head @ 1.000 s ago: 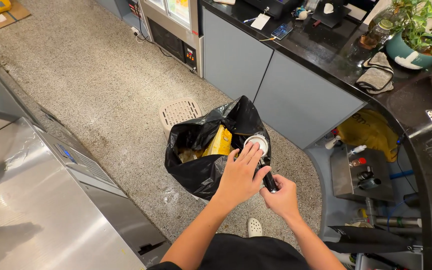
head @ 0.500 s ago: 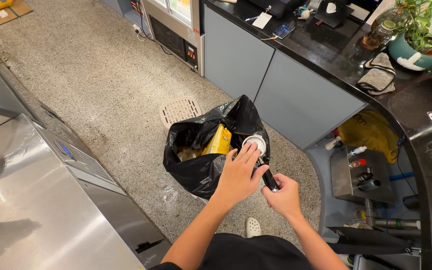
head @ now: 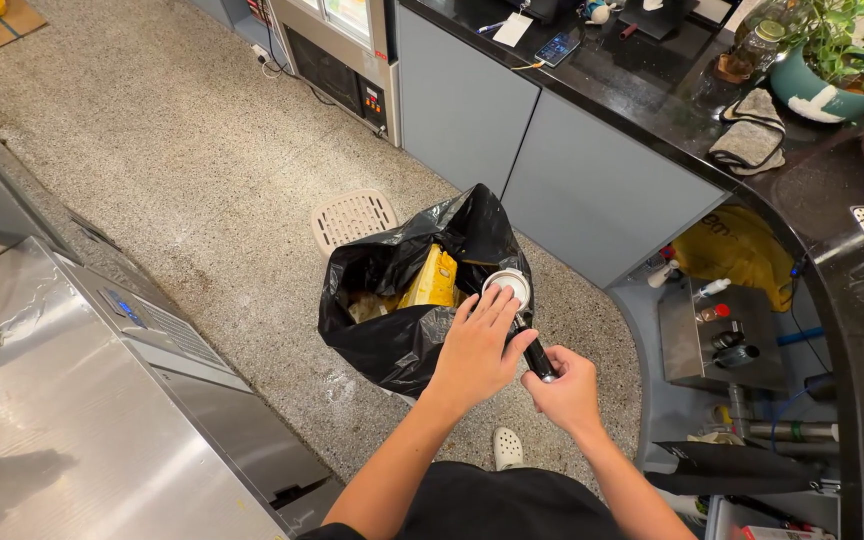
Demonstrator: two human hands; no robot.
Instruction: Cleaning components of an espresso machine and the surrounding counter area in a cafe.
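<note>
Right grip: I clenched the black handle (head: 537,360) in my right hand (head: 564,392).
Left grip: my left hand (head: 474,345) lay released, flat on the metal cup (head: 508,288).
Bag: the black bag (head: 402,330) held yellow trash (head: 434,280).

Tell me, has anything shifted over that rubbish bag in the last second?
Very little. The right hand keeps its grip on the portafilter by the black handle, its round metal basket over the black bin bag. The left hand stays spread flat by the basket. Both hands drifted only a touch. The bag, the yellow packet inside it and the floor drain cover lie as before.
</note>
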